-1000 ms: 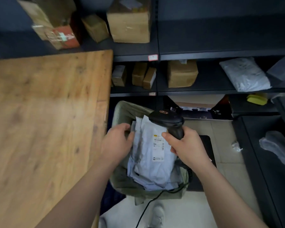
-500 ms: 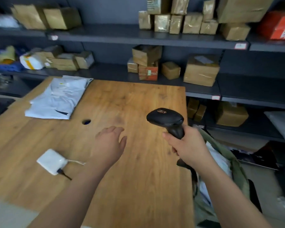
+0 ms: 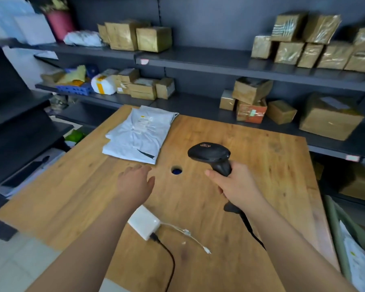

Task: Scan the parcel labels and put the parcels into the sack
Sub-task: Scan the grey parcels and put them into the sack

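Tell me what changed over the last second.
The left hand came away from the sack and now reaches, open, across the table toward the stacked parcels. The right hand still grips the scanner.

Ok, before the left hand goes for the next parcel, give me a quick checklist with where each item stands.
1. Left hand free: ok, fingers straight, holding nothing.
2. Scanner ready: ok, the right hand grips its handle.
3. Parcels within reach: ok, the grey stack lies on the table just ahead of the left hand, not touched yet.
4. Label facing up: ok, it shows on the top parcel.
5. Path clear: ok, the white charger lies nearer than the hand, not between it and the stack.
6. Room in the sack: cannot tell, only its edge shows at the right.
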`<control>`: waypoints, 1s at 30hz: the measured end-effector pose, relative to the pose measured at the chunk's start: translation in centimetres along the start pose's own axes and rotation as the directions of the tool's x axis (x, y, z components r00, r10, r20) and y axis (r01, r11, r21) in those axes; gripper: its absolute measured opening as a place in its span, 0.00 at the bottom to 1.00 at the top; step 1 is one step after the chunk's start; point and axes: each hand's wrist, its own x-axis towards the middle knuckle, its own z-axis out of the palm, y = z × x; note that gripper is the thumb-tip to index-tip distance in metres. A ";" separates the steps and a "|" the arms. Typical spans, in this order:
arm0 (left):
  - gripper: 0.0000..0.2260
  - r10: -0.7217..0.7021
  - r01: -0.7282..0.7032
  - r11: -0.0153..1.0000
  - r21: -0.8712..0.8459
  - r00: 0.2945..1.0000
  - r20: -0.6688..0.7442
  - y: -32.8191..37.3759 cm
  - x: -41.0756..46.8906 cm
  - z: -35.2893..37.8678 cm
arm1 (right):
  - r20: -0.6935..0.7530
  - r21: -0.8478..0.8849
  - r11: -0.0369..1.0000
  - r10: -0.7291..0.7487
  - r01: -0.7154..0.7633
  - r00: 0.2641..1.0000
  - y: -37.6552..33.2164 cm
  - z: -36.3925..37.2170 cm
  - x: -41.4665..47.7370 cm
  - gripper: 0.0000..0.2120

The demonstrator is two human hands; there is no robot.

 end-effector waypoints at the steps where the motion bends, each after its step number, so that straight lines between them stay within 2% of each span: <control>1: 0.17 -0.012 0.012 1.000 0.017 1.000 0.015 -0.7 0.9 0.3 | 0.004 0.015 1.000 -0.001 0.001 1.000 -0.1 0.7 1.1 0.13; 6: 0.16 -0.053 0.048 0.996 0.074 0.996 0.073 -3.4 5.8 2.2 | 0.047 0.026 1.000 0.005 -0.006 0.999 0.0 3.5 6.3 0.12; 14: 0.19 -0.085 0.068 0.994 0.082 0.969 0.231 -6.0 14.2 8.9 | 0.058 -0.008 0.989 0.146 -0.145 0.988 2.3 6.0 11.1 0.14; 20: 0.25 0.025 -0.055 0.990 0.129 0.975 0.223 -7.6 19.2 13.8 | -0.006 -0.083 0.966 0.245 -0.245 0.970 2.8 7.6 12.9 0.10; 25: 0.17 0.114 -0.151 0.972 0.179 0.973 0.201 -8.6 22.7 15.2 | -0.059 -0.071 0.945 0.315 -0.319 0.947 3.3 8.2 13.3 0.07; 26: 0.14 0.121 -0.147 0.981 0.128 0.973 0.196 -8.4 23.1 15.2 | -0.069 -0.065 0.946 0.314 -0.318 0.947 3.4 8.3 13.3 0.07; 28: 0.11 0.169 -0.149 0.983 -0.104 0.960 0.222 -7.0 22.7 14.6 | -0.087 -0.066 0.947 0.310 -0.316 0.947 3.4 8.4 13.2 0.07; 30: 0.08 0.300 -0.205 0.929 -0.309 0.905 0.300 -4.8 20.3 14.0 | -0.098 -0.077 0.944 0.313 -0.320 0.945 3.3 8.4 13.0 0.07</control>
